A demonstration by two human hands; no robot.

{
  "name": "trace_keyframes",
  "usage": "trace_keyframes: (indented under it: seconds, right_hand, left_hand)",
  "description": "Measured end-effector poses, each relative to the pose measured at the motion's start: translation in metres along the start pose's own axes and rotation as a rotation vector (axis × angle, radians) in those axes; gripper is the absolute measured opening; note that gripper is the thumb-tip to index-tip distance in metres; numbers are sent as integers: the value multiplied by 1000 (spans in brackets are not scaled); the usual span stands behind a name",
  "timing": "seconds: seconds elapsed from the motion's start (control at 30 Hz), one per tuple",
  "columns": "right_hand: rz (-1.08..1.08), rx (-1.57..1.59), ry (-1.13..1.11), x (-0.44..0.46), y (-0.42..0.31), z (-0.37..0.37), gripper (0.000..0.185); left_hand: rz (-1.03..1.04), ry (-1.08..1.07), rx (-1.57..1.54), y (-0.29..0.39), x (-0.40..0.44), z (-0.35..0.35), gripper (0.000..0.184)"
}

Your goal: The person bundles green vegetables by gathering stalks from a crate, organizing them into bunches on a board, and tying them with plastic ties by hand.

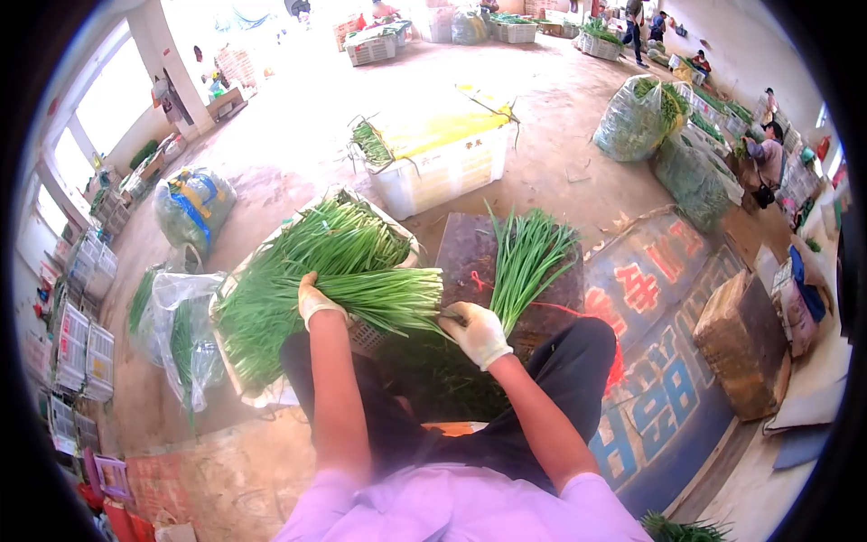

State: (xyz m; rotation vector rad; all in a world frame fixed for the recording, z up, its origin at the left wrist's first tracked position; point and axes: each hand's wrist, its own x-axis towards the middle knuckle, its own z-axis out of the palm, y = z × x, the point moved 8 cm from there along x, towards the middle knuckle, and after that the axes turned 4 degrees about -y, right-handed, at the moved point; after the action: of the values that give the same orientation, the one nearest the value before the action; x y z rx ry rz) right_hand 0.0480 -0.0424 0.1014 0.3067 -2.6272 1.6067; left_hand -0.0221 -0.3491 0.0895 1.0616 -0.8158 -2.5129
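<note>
Nearest is the lilac shirt (pixel 456 506). Beyond it, the green bunch (pixel 388 296) lies across the basket (pixel 262 395), the left hand's (pixel 321 300) grip wrapped round it, seemingly to steady it. The right hand's (pixel 476 334) grip appears to pinch thin stems at its pale right end. A smaller bundle (pixel 528 264) rests farther right on the dark board (pixel 465 248), probably for easy reach.

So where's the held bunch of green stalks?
In the head view, left of centre: the bunch spans from left hand to right hand, over the right side of the stalk-filled crate.
</note>
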Motion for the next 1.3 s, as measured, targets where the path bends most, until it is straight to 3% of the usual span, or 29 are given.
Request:
trace_keyframes:
  seconds: [0.1, 0.2, 0.23, 0.47, 0.53, 0.67, 0.77, 0.87, 0.93, 1.0, 1.07, 1.1, 1.2, 1.3]
  right_hand:
    - [-64, -231, 94, 4, -16, 4, 26]
    - [44, -250, -28, 10, -6, 20, 32]
    - [38, -74, -51, 11, -1, 26, 38]
    - [72, -67, -14, 11, 19, 37, 43]
    - [81, 146, -60, 17, 30, 44, 43]
    - [92, 131, -176, 12, 26, 39, 42]
    - [-6, 29, 26, 9, 13, 23, 38]
    - [52, 236, -124, 16, 19, 44, 33]
    - [48, 190, -109, 12, 7, 38, 30]
    - [-72, 195, -107, 15, 9, 46, 28]
    - [95, 399, -263, 6, 9, 52, 28]
    - [61, 401, -273, 6, 6, 52, 28]
    - [-48, 207, -300, 3, 1, 31, 26]
    - [6, 102, -258, 2, 4, -30, 27]
  left_hand:
    - [56, -126, -70, 4, 3, 12, 34]
    - [60, -151, -108, 8, 5, 13, 30]
    - [57, -126, -101, 10, 3, 12, 30]
    - [23, -150, -84, 13, 1, 14, 34]
    - [16, -179, -85, 13, 9, 15, 35]
    - [-5, -212, -82, 15, 10, 15, 38]
    - [3, -221, -79, 17, 22, 12, 41]
    - [35, -230, -33, 20, 34, 8, 42]
    - [28, -290, -14, 21, 37, 9, 44]
    - [16, -344, -10, 21, 38, 10, 44]
    - [-8, -341, -15, 19, 34, 9, 44]
    - [-25, -328, -19, 18, 31, 8, 44]
    - [-11, -288, -24, 21, 37, -1, 36]
    - [89, -243, -59, 38, 56, -19, 28]
